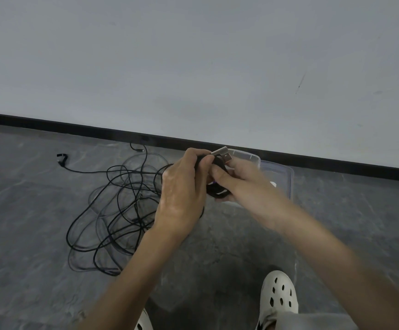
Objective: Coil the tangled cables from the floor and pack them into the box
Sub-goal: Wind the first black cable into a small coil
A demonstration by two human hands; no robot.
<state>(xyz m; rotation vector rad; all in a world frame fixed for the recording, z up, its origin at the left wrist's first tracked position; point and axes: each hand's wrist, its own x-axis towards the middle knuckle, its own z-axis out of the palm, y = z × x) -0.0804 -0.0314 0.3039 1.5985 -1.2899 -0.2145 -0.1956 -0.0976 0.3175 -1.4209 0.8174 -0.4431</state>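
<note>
A tangle of thin black cables lies on the grey floor at left centre, with one plug end stretched out to the far left. Above the floor I hold a small coil of black cable between both hands. My left hand grips the coil from the left, its fingers curled over the top. My right hand holds the coil from the right, thumb pressed on it. A silver USB plug sticks up from the coil. The clear plastic box sits behind my right hand, mostly hidden.
A pale wall with a black skirting board runs across behind the cables and box. My feet in white perforated clogs stand at the bottom edge. Bare grey floor stretches to the left and right.
</note>
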